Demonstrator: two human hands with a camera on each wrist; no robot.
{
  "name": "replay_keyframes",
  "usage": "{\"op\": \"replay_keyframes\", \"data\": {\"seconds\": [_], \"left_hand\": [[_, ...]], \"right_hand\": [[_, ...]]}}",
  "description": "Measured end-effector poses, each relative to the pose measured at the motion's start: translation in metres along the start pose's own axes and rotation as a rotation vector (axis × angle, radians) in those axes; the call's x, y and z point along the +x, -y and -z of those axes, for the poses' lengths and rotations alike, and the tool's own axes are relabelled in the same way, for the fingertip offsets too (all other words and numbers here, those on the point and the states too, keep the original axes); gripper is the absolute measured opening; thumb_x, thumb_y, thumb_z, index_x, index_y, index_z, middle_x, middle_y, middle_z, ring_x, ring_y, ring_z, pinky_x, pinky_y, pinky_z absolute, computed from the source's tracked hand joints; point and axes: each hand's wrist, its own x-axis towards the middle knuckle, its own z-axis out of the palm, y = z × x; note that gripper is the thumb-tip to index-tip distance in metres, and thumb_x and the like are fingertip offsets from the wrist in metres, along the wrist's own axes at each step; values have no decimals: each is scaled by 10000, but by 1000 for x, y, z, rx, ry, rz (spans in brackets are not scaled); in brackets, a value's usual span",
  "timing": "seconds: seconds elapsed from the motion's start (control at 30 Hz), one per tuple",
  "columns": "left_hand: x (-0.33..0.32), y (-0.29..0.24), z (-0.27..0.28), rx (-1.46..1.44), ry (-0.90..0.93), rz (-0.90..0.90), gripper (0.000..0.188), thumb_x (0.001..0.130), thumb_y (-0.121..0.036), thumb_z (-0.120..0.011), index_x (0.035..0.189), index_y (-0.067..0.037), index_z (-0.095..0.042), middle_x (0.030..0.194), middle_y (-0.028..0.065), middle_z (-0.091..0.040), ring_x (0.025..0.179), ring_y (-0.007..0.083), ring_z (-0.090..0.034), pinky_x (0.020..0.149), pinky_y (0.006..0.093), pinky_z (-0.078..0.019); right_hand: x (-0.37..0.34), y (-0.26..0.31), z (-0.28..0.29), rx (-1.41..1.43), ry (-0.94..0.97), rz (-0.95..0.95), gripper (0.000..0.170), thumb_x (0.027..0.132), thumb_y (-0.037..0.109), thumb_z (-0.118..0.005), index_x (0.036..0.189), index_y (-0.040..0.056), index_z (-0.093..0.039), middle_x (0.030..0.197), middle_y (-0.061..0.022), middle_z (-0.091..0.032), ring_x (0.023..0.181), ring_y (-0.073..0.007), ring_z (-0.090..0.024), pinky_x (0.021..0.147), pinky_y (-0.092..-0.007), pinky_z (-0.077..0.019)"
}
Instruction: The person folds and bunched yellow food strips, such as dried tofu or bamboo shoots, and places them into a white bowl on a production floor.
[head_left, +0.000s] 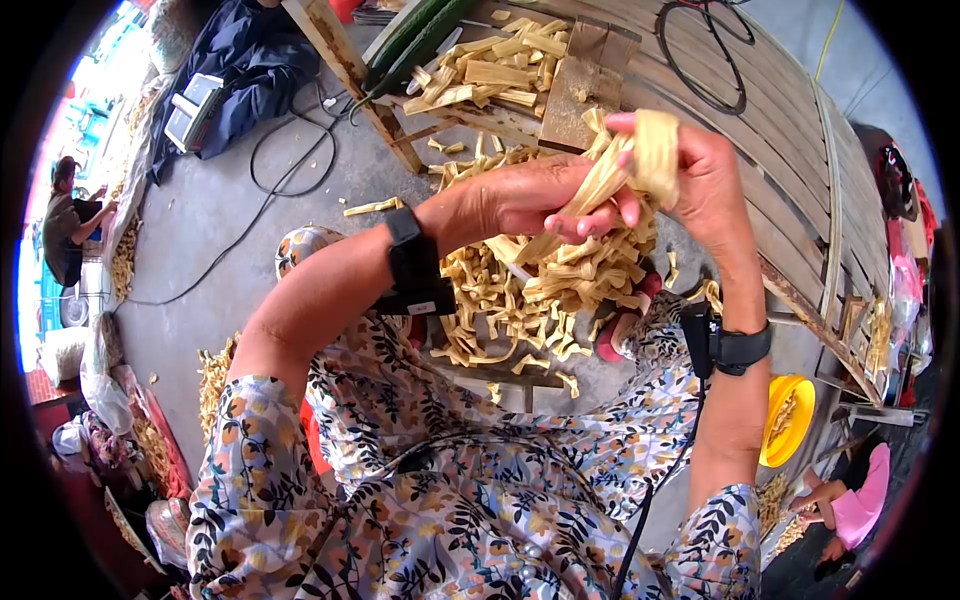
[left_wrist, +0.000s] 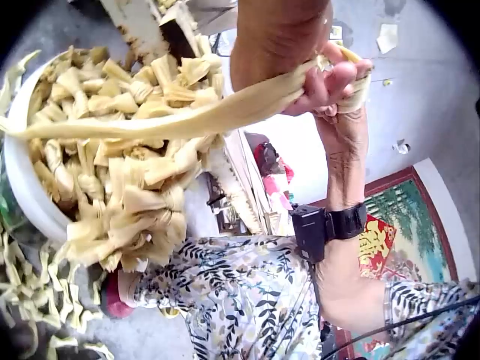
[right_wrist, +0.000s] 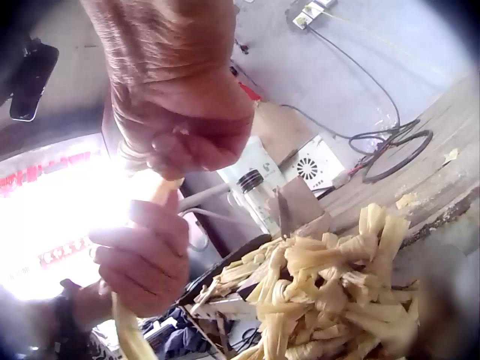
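My left hand (head_left: 575, 200) grips a pale yellow tofu skin strip (left_wrist: 187, 116) whose long tail hangs down from the fingers. Close beside it, my right hand (head_left: 705, 175) pinches the strip's other end, with a band of it looped around the fingers. Both hands are held up over a heap of knotted tofu skin pieces (head_left: 590, 270). In the right wrist view the right hand (right_wrist: 187, 127) is above the left hand (right_wrist: 146, 259), with the strip running between them. The left wrist view shows the heap filling a white tub (left_wrist: 22, 176).
Loose strips (head_left: 500, 70) lie at the slatted wooden table's (head_left: 780, 150) near left corner, beside a wooden block (head_left: 590, 85). More knots (head_left: 510, 330) are scattered on the floor near my feet. A black cable (head_left: 265, 200) crosses the floor; a yellow bucket (head_left: 790, 420) stands right.
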Motion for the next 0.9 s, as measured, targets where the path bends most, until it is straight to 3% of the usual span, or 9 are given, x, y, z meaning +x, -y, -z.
{"op": "replay_keyframes", "data": {"seconds": [0.13, 0.23, 0.27, 0.4, 0.57, 0.67, 0.77, 0.87, 0.9], "left_hand": [[4, 10, 6, 254, -307, -29, 410, 915, -395, -390, 995, -12, -512, 729, 22, -553, 637, 98, -519, 626, 236, -457], [4, -8, -2, 25, -575, -128, 322, 927, -332, -395, 976, -38, -517, 699, 11, -548, 589, 91, -516, 573, 218, -446], [1, -9, 7, 50, -416, -111, 238, 926, -268, -418, 943, -51, -517, 655, -8, -525, 521, 64, -481, 496, 196, -413], [0, 9, 15, -133, -61, -82, 260, 884, -282, -509, 1005, -52, -494, 650, -12, -496, 465, 6, -399, 407, 120, -325], [-2, 23, 24, -87, -33, -83, 486, 813, -372, -564, 1153, -45, -448, 842, 88, -550, 522, 39, -459, 441, 113, -367], [-2, 26, 28, -104, -57, -114, 466, 794, -331, -600, 1131, -38, -469, 858, 110, -576, 583, 68, -509, 473, 139, -415], [-2, 33, 36, -59, -170, -148, 391, 810, -295, -590, 1089, -37, -498, 855, 110, -585, 623, 82, -537, 501, 178, -451], [9, 27, 30, 8, -650, -307, 177, 890, -115, -469, 985, 21, -533, 855, 75, -584, 637, 94, -543, 594, 189, -470], [9, 21, 21, 21, -761, -402, 183, 896, -106, -456, 972, 39, -539, 842, 63, -583, 624, 93, -537, 609, 190, -471]], "right_hand": [[-6, -10, -2, 1, 81, -18, 303, 744, 129, -683, 1015, 17, -608, 687, -11, -610, 586, -34, -547, 562, -191, -453], [-4, -14, -7, -188, 64, 143, 337, 732, 149, -697, 1038, 41, -608, 633, -41, -599, 605, -12, -507, 579, -204, -434], [-6, -7, -7, -61, 69, -86, 324, 725, 158, -701, 1020, 53, -621, 656, -63, -612, 625, -13, -500, 574, -219, -432], [-3, -17, -9, -182, 60, 41, 303, 718, 153, -702, 991, 42, -630, 657, -73, -617, 609, -47, -551, 565, -232, -447], [-7, -9, -13, -24, 108, -282, 285, 714, 159, -691, 979, 70, -638, 666, -93, -622, 585, -121, -606, 548, -254, -478], [-5, -13, -16, -214, 116, -241, 260, 722, 176, -684, 959, 76, -645, 734, -71, -631, 590, -145, -604, 534, -272, -476], [-2, -30, -20, -456, 77, 69, 243, 708, 185, -683, 922, 75, -649, 791, -49, -617, 651, -174, -601, 571, -292, -472], [3, -36, -20, -835, -368, 374, 245, 680, 193, -685, 891, 77, -648, 811, -45, -591, 712, -203, -583, 626, -315, -461], [3, -38, -21, -814, -400, 307, 253, 671, 189, -686, 895, 77, -648, 807, -45, -593, 721, -203, -579, 637, -317, -458]]}}
